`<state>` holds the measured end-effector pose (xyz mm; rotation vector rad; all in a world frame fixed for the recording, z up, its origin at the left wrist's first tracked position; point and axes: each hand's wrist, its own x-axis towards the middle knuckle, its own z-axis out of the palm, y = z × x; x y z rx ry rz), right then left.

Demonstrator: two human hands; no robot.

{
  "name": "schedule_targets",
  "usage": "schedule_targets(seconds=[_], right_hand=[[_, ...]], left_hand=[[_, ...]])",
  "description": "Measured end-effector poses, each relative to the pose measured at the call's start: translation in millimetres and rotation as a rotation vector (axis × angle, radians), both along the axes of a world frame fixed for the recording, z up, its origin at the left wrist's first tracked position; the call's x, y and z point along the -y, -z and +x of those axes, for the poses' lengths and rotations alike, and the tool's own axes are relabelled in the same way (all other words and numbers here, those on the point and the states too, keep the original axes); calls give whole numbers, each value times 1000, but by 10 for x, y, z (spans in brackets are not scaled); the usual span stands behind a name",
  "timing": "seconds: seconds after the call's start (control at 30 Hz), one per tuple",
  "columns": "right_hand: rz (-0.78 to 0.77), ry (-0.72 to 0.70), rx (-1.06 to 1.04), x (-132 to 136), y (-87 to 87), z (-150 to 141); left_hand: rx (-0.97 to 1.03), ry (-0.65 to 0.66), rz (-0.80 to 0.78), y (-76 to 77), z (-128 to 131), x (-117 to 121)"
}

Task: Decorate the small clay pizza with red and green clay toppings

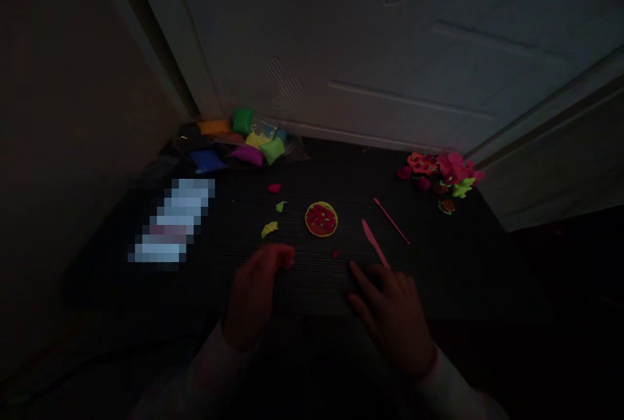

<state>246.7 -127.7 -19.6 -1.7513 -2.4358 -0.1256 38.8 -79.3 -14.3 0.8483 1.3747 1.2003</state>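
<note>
A small round clay pizza or tart (321, 219), with a yellow rim and red and green bits on top, lies mid-table. My left hand (254, 290) is in front and to its left, its fingers curled together; whatever they hold, if anything, is hidden. A tiny red clay ball (335, 254) rests between my hands. My right hand (392, 313) is low over the table, index finger and thumb apart, with nothing visible between them. Just beyond its other fingers lies a pink plastic knife (374, 241); whether they touch its handle I cannot tell. Farther right is a thin pink stick tool (392, 220).
Loose clay lumps lie left of the tart: red (274, 188), green (281, 207) and yellow (269, 230). Colourful clay packets (248, 144) sit at the back left. Pink and orange clay flowers (451, 170) stand back right. A blurred bright screen (178, 218) is at left.
</note>
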Motion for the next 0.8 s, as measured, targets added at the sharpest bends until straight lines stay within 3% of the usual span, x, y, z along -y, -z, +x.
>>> schedule_targets(seconds=[0.3,0.63,0.8], right_hand=[[-36,-4,-5,-13,-25,-37],[-48,1,-14,16,-15,-53],[-37,22,-124,8,12,58]], left_hand=[[-128,18,-23,-84,-5,-17],[-52,0,-42,-129,-1,-31],[-60,9,-30,-101,-2,-22]])
